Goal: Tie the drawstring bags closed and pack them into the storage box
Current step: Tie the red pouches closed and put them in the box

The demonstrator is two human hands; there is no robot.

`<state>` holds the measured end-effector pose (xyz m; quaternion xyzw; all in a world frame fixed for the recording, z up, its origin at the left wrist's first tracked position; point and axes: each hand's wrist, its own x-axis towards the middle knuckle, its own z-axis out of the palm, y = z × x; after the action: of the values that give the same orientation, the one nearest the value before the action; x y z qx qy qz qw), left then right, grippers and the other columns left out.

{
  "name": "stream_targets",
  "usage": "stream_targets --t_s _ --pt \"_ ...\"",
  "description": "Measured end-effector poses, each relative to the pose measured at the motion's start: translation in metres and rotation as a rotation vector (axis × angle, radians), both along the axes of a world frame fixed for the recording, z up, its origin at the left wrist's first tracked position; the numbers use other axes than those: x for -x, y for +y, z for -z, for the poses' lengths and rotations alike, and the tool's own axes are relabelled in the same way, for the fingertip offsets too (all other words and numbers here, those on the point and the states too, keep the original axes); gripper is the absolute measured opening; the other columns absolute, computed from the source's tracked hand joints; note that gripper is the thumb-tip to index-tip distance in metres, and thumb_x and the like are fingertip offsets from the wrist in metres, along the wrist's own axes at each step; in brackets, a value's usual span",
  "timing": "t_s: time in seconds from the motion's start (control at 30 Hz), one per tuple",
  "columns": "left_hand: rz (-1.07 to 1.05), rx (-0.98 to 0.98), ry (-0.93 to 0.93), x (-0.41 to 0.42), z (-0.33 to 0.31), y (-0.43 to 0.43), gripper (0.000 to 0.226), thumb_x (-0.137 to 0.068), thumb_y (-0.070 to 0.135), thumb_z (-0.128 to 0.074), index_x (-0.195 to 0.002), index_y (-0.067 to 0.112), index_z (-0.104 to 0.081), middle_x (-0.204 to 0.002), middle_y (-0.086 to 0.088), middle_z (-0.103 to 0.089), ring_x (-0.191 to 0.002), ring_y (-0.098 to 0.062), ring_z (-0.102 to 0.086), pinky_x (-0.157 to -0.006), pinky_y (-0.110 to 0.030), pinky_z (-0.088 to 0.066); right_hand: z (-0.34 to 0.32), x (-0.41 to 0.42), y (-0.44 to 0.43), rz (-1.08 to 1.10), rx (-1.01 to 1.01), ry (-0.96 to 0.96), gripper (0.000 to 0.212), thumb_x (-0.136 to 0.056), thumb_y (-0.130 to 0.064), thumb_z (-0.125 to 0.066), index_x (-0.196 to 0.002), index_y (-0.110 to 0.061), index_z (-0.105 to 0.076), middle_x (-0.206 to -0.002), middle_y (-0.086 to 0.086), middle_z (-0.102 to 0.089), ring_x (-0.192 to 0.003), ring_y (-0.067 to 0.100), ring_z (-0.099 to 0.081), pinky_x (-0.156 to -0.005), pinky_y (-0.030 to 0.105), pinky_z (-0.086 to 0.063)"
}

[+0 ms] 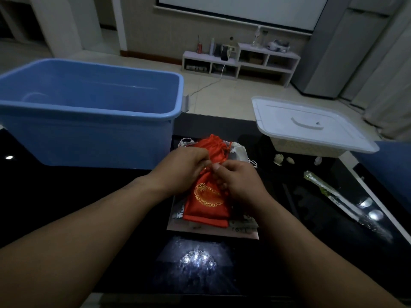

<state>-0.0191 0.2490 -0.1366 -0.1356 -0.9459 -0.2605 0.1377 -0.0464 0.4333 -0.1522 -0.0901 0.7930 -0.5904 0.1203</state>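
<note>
Red bag [206, 211] | left hand [182, 167] fingers curled, pinching neck | right hand [238, 183] fingers curled, pinching neck

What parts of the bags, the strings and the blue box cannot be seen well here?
- Head view: tying point of the red bag lies under the left hand and right hand, so no knot shows.
- Head view: the pale bags beneath are covered by the red bag; their number is unclear.
- Head view: near floor of the blue storage box is hidden by its front wall; the frame edge cuts off its left end.
</note>
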Motion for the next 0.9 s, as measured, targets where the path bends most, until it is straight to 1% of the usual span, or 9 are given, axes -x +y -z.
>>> stream_targets --t_s 0.1,0.17,0.3,0.4,0.47,0.53,0.63,0.77,0.9 --pt "-0.061 -0.05 -0.021 0.0 -0.004 -0.002 0.018 -0.102 0.023 -0.06 -0.084 0.023 -0.061 -0.076 0.012 -0.059 -0.069 -0.002 -0.054 -0.061 -0.026 -0.039 -0.004 0.001 0.005 -0.008 -0.105 0.08 0.025 -0.099 -0.028 -0.069 -0.077 -0.017 -0.071 -0.054 -0.009 -0.06 -0.048 0.005 -0.052 -0.049 0.023 -0.04" --pt "-0.07 -0.05 -0.044 -0.001 -0.009 0.001 0.017 -0.102 0.023 -0.061 -0.085 0.022 -0.061 -0.078 0.013 -0.059 -0.072 -0.002 -0.055 -0.061 -0.02 -0.038 -0.004 0.001 0.006 0.017 -0.101 0.105 0.022 -0.099 -0.027 -0.069 -0.082 -0.013 -0.072 -0.057 -0.008 -0.063 -0.05 0.004 -0.054 -0.052 0.024 -0.043" --pt "0.022 -0.062 -0.175 -0.006 -0.017 0.006 0.011 -0.1 0.024 -0.063 -0.092 0.02 -0.07 -0.082 0.013 -0.066 -0.075 -0.001 -0.061 -0.063 -0.018 -0.042 -0.003 0.003 0.006 0.044 -0.036 0.083 0.012 -0.097 -0.016 -0.071 -0.092 -0.006 -0.075 -0.07 0.004 -0.068 -0.055 0.01 -0.056 -0.055 0.027 -0.043" --pt "0.077 -0.067 -0.33 -0.007 -0.014 0.009 0.017 -0.102 0.028 -0.06 -0.089 0.024 -0.07 -0.082 0.012 -0.066 -0.075 -0.001 -0.061 -0.065 -0.021 -0.044 -0.006 0.005 0.008 0.004 -0.054 0.094 0.007 -0.095 -0.012 -0.072 -0.091 -0.009 -0.075 -0.076 0.012 -0.073 -0.064 0.017 -0.061 -0.062 0.034 -0.049" --pt "0.072 -0.13 -0.389 -0.006 -0.01 0.01 0.024 -0.105 0.03 -0.057 -0.085 0.023 -0.069 -0.079 0.009 -0.068 -0.071 -0.002 -0.061 -0.065 -0.022 -0.044 -0.01 0.004 0.008 -0.033 -0.099 0.131 0.009 -0.095 -0.009 -0.071 -0.089 -0.013 -0.076 -0.078 0.011 -0.075 -0.067 0.018 -0.065 -0.066 0.036 -0.053" --pt "0.045 -0.168 -0.365 -0.005 -0.008 0.009 0.02 -0.103 0.029 -0.061 -0.086 0.023 -0.07 -0.08 0.009 -0.07 -0.071 0.0 -0.063 -0.065 -0.02 -0.046 -0.012 0.002 0.01 -0.047 -0.139 0.166 0.01 -0.095 -0.008 -0.07 -0.089 -0.014 -0.075 -0.079 0.012 -0.074 -0.067 0.017 -0.064 -0.066 0.036 -0.053" --pt "0.023 -0.222 -0.253 -0.003 -0.001 0.008 0.01 -0.096 0.026 -0.072 -0.086 0.024 -0.07 -0.083 0.007 -0.07 -0.079 -0.006 -0.065 -0.072 -0.027 -0.052 -0.016 0.001 0.012 -0.073 -0.157 0.171 0.007 -0.097 -0.009 -0.069 -0.093 -0.011 -0.075 -0.086 0.018 -0.075 -0.071 0.019 -0.064 -0.07 0.039 -0.055" --pt "0.045 -0.285 -0.2 -0.002 0.006 0.006 0.009 -0.092 0.024 -0.076 -0.085 0.024 -0.072 -0.082 0.009 -0.07 -0.079 -0.003 -0.064 -0.072 -0.023 -0.051 -0.019 0.0 0.014 -0.1 -0.152 0.157 0.007 -0.099 -0.008 -0.066 -0.098 -0.007 -0.074 -0.09 0.021 -0.074 -0.073 0.017 -0.063 -0.07 0.034 -0.053" --pt "0.05 -0.298 -0.262 0.001 0.008 0.006 0.006 -0.094 0.023 -0.075 -0.088 0.024 -0.075 -0.084 0.01 -0.072 -0.079 -0.001 -0.065 -0.073 -0.021 -0.051 -0.016 0.003 0.016 -0.109 -0.179 0.167 0.007 -0.098 -0.01 -0.067 -0.095 -0.01 -0.074 -0.082 0.01 -0.073 -0.072 0.015 -0.063 -0.07 0.037 -0.053"
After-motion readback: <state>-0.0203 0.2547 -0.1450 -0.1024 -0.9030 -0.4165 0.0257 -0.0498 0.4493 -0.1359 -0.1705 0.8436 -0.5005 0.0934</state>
